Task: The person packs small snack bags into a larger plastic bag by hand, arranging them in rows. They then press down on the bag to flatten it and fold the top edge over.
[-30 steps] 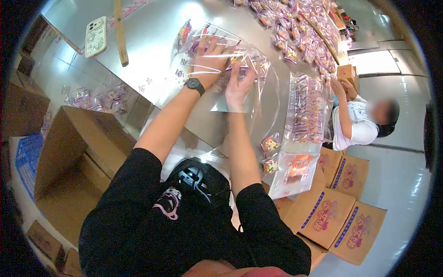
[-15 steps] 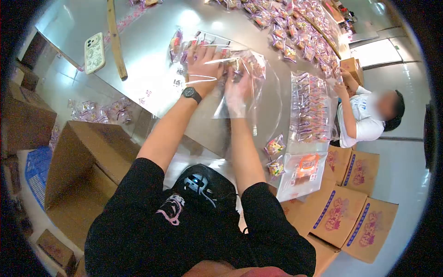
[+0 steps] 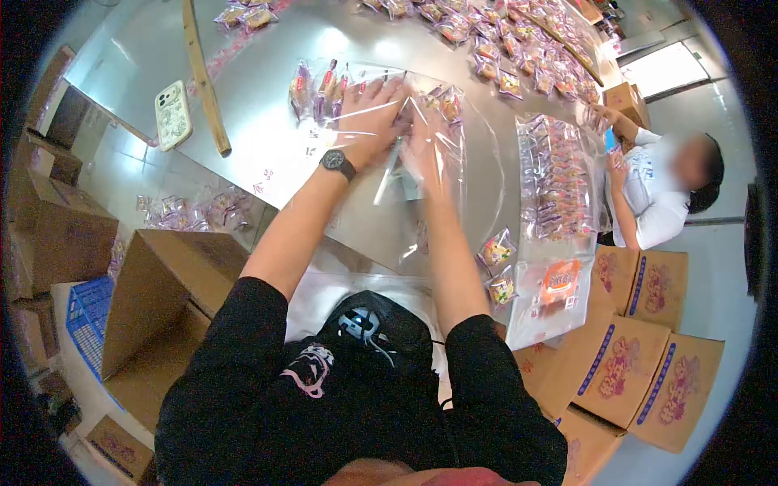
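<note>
A large clear plastic bag [image 3: 381, 188] lies on the metal table in front of me, with a row of small wrapped snack packets [image 3: 327, 87] along its far end. My left hand [image 3: 374, 120] rests over that row, its fingers stretched out and the palm down. Close beside it, my right hand [image 3: 425, 154] is under the shiny clear film, smeared by motion, with its fingertips hidden near the packets. More packets [image 3: 450, 104] show just right of the right hand.
A filled bag of packets [image 3: 555, 178] lies to the right, beside two loose packets [image 3: 500, 267]. Packets are heaped [image 3: 519, 53] at the back. A phone [image 3: 173, 116] and a wooden strip [image 3: 206, 81] lie left. Cartons [image 3: 620, 364] stand right; a co-worker [image 3: 648, 182] handles something blue.
My right hand has moved forward under the film, closer to the packets. My left hand has shifted slightly right, so more packets show on its left. The co-worker's hands have moved.
</note>
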`<state>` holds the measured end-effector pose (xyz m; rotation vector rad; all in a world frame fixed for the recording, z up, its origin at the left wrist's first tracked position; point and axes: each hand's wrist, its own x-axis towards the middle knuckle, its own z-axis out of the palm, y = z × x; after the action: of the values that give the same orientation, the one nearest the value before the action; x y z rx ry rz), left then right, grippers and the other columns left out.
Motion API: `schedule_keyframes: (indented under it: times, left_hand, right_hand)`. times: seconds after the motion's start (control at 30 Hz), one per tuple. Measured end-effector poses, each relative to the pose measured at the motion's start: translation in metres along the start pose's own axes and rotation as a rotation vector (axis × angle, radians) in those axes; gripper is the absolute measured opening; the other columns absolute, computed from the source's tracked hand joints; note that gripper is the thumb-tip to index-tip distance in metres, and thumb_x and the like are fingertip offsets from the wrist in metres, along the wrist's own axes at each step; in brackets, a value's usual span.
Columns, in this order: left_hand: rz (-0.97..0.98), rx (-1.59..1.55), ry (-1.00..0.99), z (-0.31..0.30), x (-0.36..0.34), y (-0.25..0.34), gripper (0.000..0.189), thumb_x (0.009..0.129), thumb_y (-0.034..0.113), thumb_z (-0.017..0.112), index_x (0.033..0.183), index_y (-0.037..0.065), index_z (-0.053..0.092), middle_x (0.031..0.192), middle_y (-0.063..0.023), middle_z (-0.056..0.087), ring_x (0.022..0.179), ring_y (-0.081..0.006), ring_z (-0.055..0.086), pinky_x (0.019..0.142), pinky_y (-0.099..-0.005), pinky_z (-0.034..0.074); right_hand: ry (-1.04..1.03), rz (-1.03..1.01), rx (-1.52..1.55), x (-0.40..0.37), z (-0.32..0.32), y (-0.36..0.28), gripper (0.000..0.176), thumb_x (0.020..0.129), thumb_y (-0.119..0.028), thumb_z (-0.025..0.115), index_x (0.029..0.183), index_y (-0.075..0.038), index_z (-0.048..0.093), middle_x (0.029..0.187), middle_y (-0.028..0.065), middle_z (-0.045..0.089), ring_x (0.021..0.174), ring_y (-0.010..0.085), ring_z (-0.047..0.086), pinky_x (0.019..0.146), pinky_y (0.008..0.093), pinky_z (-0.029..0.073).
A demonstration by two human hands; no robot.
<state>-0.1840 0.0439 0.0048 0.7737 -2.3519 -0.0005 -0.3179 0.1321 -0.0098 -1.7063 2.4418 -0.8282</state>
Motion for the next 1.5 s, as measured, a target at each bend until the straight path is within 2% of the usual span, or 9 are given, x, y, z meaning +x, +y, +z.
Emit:
schedule_keyframes:
  times: [0.07,0.2,0.33,0.53,0.7,0.9,1.0,1.2,1.5]
  left_hand:
    - [-0.024,-0.034,-0.003,0.006,0.004,-0.003,0.056,0.091,0.038,0.071,0.142,0.017,0.06,0.151,-0.0047,0.057,0.137,-0.027,0.054,0.112,-0.0557,0.035]
    - [-0.024,-0.003,-0.054,0.013,0.002,-0.01,0.063,0.092,0.048,0.069,0.148,0.022,0.054,0.151,-0.0048,0.056,0.137,-0.0254,0.054,0.115,-0.0548,0.035]
    - [-0.049,0.047,-0.127,0.02,0.0,-0.013,0.069,0.09,0.051,0.07,0.151,0.026,0.051,0.148,-0.0046,0.06,0.138,-0.025,0.053,0.116,-0.0545,0.034]
    - [0.021,0.049,0.026,0.015,-0.002,-0.017,0.057,0.089,0.034,0.072,0.142,0.016,0.061,0.134,-0.0088,0.067,0.13,-0.0253,0.059,0.113,-0.0534,0.037]
    - [-0.046,0.085,-0.108,0.022,-0.001,-0.011,0.066,0.085,0.04,0.075,0.145,0.019,0.058,0.145,-0.0108,0.061,0.139,-0.0275,0.053,0.118,-0.0554,0.03]
    - [-0.002,0.152,0.015,0.021,0.0,-0.01,0.05,0.088,0.029,0.069,0.136,0.015,0.064,0.121,-0.0111,0.068,0.122,-0.0285,0.06,0.112,-0.0547,0.037]
    - [0.063,0.214,0.141,0.018,0.003,-0.011,0.037,0.09,0.018,0.061,0.126,0.013,0.068,0.109,-0.0118,0.071,0.115,-0.0282,0.063,0.107,-0.0552,0.041]
    - [-0.012,0.169,-0.182,0.006,0.0,-0.014,0.058,0.086,0.023,0.071,0.14,0.01,0.058,0.136,-0.0175,0.064,0.134,-0.0313,0.054,0.115,-0.0563,0.036]
    - [-0.043,0.225,0.023,-0.009,-0.008,-0.021,0.054,0.088,0.017,0.067,0.142,0.011,0.059,0.147,-0.0168,0.057,0.139,-0.0326,0.051,0.122,-0.0577,0.023]
  right_hand:
    - [0.111,-0.109,-0.239,0.008,-0.005,0.003,0.076,0.084,-0.012,0.068,0.154,0.0,0.041,0.151,0.0268,0.048,0.145,0.042,0.041,0.118,0.0578,0.034]
    - [0.396,-0.081,-0.352,0.001,-0.005,-0.007,0.056,0.084,-0.016,0.071,0.138,-0.007,0.061,0.142,0.0206,0.056,0.144,0.0394,0.04,0.119,0.056,0.034]
    - [0.339,-0.144,-0.282,0.002,-0.002,0.006,0.037,0.091,-0.016,0.065,0.127,-0.007,0.07,0.14,0.0114,0.061,0.141,0.0359,0.045,0.12,0.0537,0.031]
    - [0.444,-0.402,-0.389,0.012,0.006,0.022,0.037,0.091,-0.012,0.062,0.127,-0.002,0.067,0.127,0.0133,0.069,0.123,0.0324,0.06,0.12,0.0537,0.033]
    - [0.338,-0.284,-0.355,0.011,-0.005,0.016,0.041,0.089,-0.014,0.066,0.129,-0.006,0.064,0.123,0.0149,0.068,0.123,0.0369,0.058,0.114,0.0521,0.04]
    - [0.328,-0.156,-0.385,0.01,-0.003,0.006,0.052,0.09,-0.018,0.067,0.14,-0.007,0.061,0.118,0.014,0.066,0.121,0.0357,0.057,0.116,0.0522,0.038]
    - [0.267,-0.196,-0.326,0.009,-0.005,0.004,0.053,0.088,-0.02,0.067,0.138,-0.007,0.062,0.132,0.0157,0.062,0.131,0.0364,0.052,0.118,0.0514,0.035]
    - [0.241,-0.235,-0.276,0.012,-0.007,-0.01,0.058,0.085,-0.035,0.074,0.14,-0.021,0.062,0.141,0.0156,0.061,0.134,0.039,0.05,0.119,0.0601,0.03]
    - [0.268,-0.173,-0.282,0.021,0.014,-0.007,0.053,0.086,-0.031,0.073,0.139,-0.024,0.066,0.141,0.0195,0.06,0.134,0.0383,0.052,0.118,0.0536,0.032]
